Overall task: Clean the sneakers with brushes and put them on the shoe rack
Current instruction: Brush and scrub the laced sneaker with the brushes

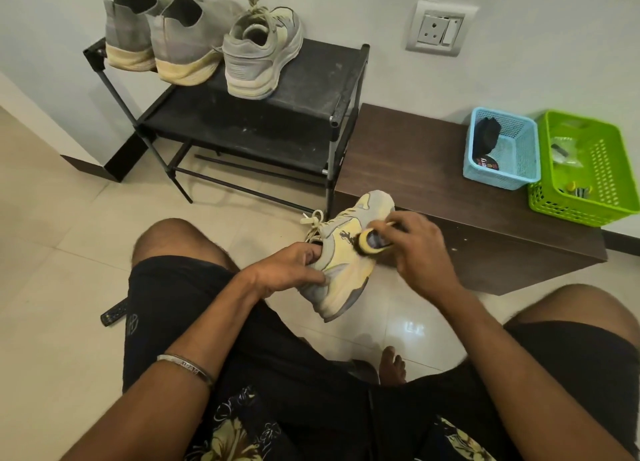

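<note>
Seated person cleans sneaker (pixel 346 263) held above the floor | left hand (pixel 291 266) grips its collar, right hand (pixel 420 249) clasps brush (pixel 369 244) against upper | looks light, soft-sided; heel collar likely firmest hold | three sneakers on shoe rack (pixel 311 66)

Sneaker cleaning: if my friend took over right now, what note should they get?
Left hand: grips the yellow and grey sneaker at its heel and collar, held up between the knees.
Right hand: holds a small brush pressed against the sneaker's side.
On the shoe rack, top shelf: its matching sneaker and a pair of grey sneakers.
Done: three shoes are on the rack; whether they were brushed cannot be told.
Left: finish brushing the held sneaker, then set it on the rack beside its match.
</note>
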